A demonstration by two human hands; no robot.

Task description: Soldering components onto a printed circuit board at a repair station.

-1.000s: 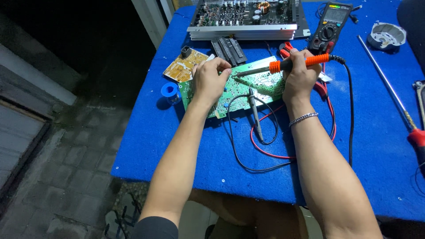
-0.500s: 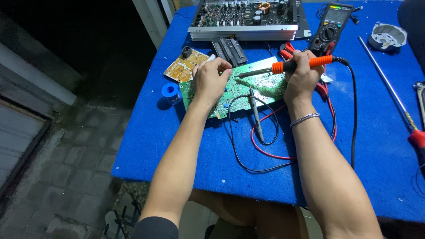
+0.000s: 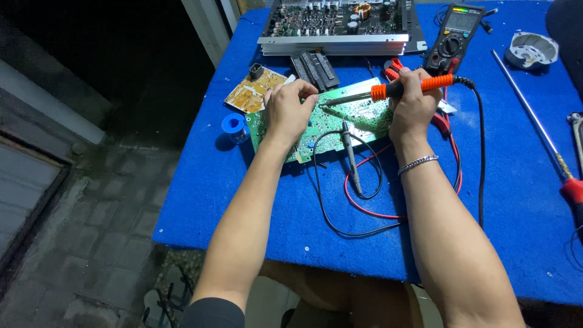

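Now your right hand (image 3: pixel 413 106) grips a soldering iron (image 3: pixel 401 88) by its orange-and-black handle, fingers wrapped tight round it, the metal tip pointing left toward your other hand. Your left hand (image 3: pixel 288 112) rests on the green circuit board (image 3: pixel 355 118), fingers pinched together just beside the iron's tip (whether they pinch solder wire or a part is too small to tell). The board lies flat on the blue table (image 3: pixel 243 200), near its far-left part, partly under both hands.

Around it:
- A black probe (image 3: pixel 350 155) lies across the board's near edge, its black lead looping toward you, a red lead curling beside it.
- A small blue spool (image 3: pixel 233 125) sits just left of the board, touching or nearly touching its edge.
- A tan circuit board (image 3: pixel 254 91) lies beyond the spool, at the green board's far-left corner.
- A large amplifier chassis (image 3: pixel 340 27) with open electronics sits at the far edge of the table.
- A multimeter (image 3: pixel 455 36) lies right of the chassis, just beyond your right hand.
- A round metal part (image 3: pixel 531 48) sits far right.
- A long screwdriver (image 3: pixel 540 130) with a red handle lies diagonally along the right side, well apart from your hands.

A silver bracelet (image 3: pixel 418 164) circles your right wrist.
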